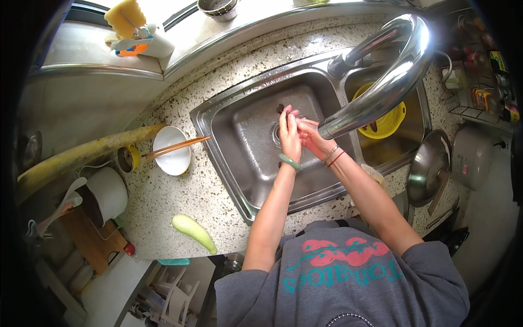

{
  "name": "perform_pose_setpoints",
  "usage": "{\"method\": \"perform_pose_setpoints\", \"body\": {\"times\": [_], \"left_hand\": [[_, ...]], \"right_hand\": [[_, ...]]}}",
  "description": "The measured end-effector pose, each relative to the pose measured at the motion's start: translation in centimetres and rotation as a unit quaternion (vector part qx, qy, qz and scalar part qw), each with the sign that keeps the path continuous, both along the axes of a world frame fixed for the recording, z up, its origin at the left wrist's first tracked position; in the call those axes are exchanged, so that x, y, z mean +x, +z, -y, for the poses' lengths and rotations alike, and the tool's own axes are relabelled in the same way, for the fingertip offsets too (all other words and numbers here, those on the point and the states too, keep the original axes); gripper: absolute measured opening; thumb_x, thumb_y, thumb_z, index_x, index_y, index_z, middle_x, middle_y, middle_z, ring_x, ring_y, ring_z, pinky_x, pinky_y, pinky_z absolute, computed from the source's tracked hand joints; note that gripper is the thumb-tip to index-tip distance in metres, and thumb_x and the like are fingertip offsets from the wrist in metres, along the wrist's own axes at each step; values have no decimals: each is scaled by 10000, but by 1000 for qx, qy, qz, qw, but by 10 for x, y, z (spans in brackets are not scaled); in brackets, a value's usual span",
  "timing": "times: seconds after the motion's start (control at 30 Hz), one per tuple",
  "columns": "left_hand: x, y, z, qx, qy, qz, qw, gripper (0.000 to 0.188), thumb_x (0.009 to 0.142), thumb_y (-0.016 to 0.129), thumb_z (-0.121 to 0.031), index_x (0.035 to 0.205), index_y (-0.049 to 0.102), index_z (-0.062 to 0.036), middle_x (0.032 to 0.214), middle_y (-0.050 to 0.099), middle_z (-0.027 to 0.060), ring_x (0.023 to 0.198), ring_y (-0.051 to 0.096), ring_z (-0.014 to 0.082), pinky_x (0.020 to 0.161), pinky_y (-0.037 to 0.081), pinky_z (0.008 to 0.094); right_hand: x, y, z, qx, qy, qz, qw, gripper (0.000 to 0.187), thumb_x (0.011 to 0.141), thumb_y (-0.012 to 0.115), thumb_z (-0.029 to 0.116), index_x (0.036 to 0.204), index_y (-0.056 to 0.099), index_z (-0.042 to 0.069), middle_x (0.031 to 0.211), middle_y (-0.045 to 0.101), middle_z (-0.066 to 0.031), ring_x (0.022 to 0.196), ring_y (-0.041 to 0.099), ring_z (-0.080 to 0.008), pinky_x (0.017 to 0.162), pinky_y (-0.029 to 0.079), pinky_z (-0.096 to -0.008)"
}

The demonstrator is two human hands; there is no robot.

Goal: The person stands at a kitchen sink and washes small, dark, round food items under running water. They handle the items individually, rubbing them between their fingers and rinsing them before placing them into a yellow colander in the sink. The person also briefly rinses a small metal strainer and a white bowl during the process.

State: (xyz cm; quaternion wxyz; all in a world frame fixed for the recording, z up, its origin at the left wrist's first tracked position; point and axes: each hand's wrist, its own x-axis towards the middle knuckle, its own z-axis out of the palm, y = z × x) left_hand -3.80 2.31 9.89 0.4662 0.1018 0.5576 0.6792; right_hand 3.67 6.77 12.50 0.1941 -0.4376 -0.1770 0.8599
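Over the left basin of the steel sink [239,191], my two hands are pressed together just left of the faucet's mouth. My left hand [290,132], with a green bangle at its wrist, has its fingers pointing to the far side. Against its palm side lies my right hand [311,134], fingers curled and partly hidden. A small dark brown piece [281,108] shows at the fingertips; its kind is too small to make out. The chrome faucet [376,103] arches over the right side. Beneath my hands the drain [277,134] is partly covered.
A yellow colander [389,122] with something dark in it sits in the right basin. Left of the sink are a white bowl [172,163] with chopsticks [182,145] across it and a pale green gourd [194,231]. A wok lid [427,169] stands at right.
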Motion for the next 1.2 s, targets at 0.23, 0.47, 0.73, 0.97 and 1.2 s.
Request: {"method": "perform_pose_setpoints", "body": {"times": [0.23,0.47,0.73,0.97,1.2], "left_hand": [[-38,-19,12,105,-84,464,876,289,925,439,-334,849,476,-58,843,610,140,707,621,214,594,537,325],[-15,-9,4,-67,70,345,934,281,954,390,-305,872,538,-81,791,600,62,709,582,154,624,503,291],[15,2,9,-50,118,113,985,159,942,434,-206,987,479,-61,955,545,28,894,516,113,812,428,273],[5,-19,20,-48,42,168,984,372,953,389,-340,1162,473,-45,1232,514,95,1101,484,152,869,386,313],[37,0,-2,-31,-6,274,961,541,953,393,-284,1408,177,-86,1471,168,82,1351,165,210,1038,213,386]], "right_hand": [[-13,-1,6,24,53,39,998,151,867,486,176,827,554,48,667,598,-64,459,503,-78,369,332,-193],[-9,4,19,488,141,234,829,229,880,535,159,1056,515,15,812,578,-52,716,560,-118,640,450,-240],[-14,-9,11,507,112,302,800,238,830,495,213,858,591,-2,809,602,-221,772,577,-394,650,464,-424],[6,6,8,329,70,216,917,236,836,587,125,1033,489,39,811,593,-18,593,547,-56,453,414,-186],[48,14,-13,445,-133,243,851,359,779,636,49,1117,519,23,915,578,-15,755,504,-66,681,423,-197]]}}
